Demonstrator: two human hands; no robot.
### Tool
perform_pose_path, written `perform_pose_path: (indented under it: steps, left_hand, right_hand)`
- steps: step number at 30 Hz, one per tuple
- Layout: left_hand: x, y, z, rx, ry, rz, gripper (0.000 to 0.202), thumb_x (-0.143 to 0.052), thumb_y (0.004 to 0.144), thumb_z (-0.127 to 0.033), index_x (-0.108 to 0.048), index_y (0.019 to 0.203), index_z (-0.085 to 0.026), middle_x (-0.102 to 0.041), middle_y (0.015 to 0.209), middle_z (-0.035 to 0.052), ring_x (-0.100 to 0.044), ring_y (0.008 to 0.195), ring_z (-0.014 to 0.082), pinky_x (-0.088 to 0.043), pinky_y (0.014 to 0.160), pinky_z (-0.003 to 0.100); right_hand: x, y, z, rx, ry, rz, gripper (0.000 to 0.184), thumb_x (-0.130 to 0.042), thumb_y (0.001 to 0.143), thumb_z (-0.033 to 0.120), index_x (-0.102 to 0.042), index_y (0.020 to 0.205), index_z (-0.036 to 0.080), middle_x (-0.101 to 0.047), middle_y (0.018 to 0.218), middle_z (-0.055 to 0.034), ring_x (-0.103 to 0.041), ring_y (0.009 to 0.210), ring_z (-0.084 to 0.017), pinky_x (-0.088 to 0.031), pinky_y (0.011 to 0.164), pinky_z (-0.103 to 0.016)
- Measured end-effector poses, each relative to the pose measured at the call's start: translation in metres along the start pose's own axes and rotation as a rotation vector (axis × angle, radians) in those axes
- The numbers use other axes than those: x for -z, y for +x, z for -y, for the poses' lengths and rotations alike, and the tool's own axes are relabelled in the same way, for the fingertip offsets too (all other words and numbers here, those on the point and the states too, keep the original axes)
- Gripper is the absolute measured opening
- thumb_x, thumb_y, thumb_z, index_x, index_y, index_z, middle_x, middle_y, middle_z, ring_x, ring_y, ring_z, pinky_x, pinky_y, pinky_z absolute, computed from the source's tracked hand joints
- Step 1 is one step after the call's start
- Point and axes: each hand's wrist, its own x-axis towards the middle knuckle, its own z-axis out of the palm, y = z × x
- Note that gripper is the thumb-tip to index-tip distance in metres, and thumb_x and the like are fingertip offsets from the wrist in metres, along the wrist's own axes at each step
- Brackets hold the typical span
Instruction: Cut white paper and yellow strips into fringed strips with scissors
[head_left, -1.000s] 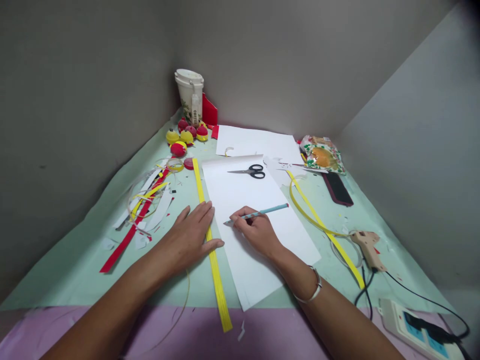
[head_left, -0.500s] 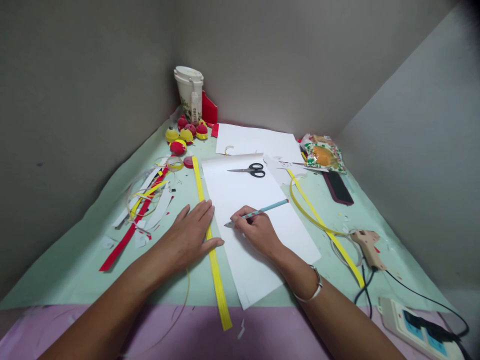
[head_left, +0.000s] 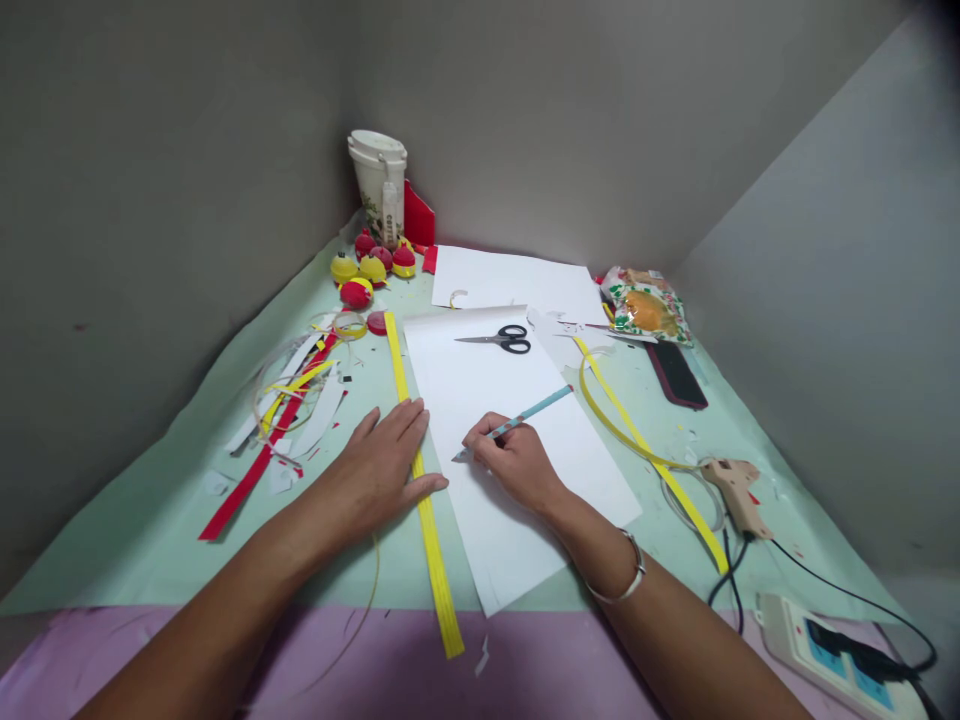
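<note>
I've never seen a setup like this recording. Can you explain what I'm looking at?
There is no machine: these are a person's bare hands, filmed by a camera worn on their head, looking forward and down. The right hand holds a slim light blue pencil, point down over a white paper sheet. The left hand lies over a long, flat yellow strip beside the sheet. Black-handled metal scissors lie on the sheet. Farther out on the pale green covering are round red and yellow balls, a white lidded cup and a beige glue gun.

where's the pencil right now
In the head view, the blue pencil is in the right hand, its tip near the left edge of the white sheet.
</note>
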Motion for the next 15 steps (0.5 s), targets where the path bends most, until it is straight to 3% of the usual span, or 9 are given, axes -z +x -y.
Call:
perform_pose_path:
  steps: [4,8,15]
  left_hand:
    - [-0.0028,0.0002,0.0024,-0.005,-0.011,-0.014,0.074,-0.057,0.085,-0.053,-0.041,0.145,-0.012,-0.035,0.157,0.019,-0.028,0.146,0.0327,-0.019,0.118,0.052]
    - [-0.004,0.0007,0.0034,-0.003,-0.03,-0.023,0.074,-0.057,0.084,-0.053,-0.041,0.145,-0.015,-0.035,0.157,0.0173,-0.029,0.146,0.0331,-0.018,0.118,0.053]
    - [-0.0008,0.0028,0.0039,-0.007,-0.032,-0.051,0.063,-0.047,0.091,-0.047,-0.043,0.143,-0.011,-0.039,0.154,0.0192,-0.031,0.145,0.0304,-0.019,0.119,0.052]
  right_hand:
    - [0.003,0.0024,0.0006,0.006,0.057,-0.057,0.017,-0.057,0.083,0.03,-0.062,0.071,0.02,-0.06,0.061,0.003,-0.054,0.058,-0.014,-0.042,0.058,-0.025]
    - [0.0061,0.0047,-0.0008,0.01,0.122,-0.132,0.026,-0.053,0.09,0.041,-0.067,0.086,0.02,-0.065,0.069,-0.0002,-0.058,0.063,-0.015,-0.045,0.058,-0.025]
    - [0.0094,0.004,-0.0025,0.01,0.143,-0.159,0.03,-0.054,0.092,0.043,-0.067,0.111,0.023,-0.073,0.099,-0.0048,-0.067,0.09,-0.019,-0.052,0.076,-0.028]
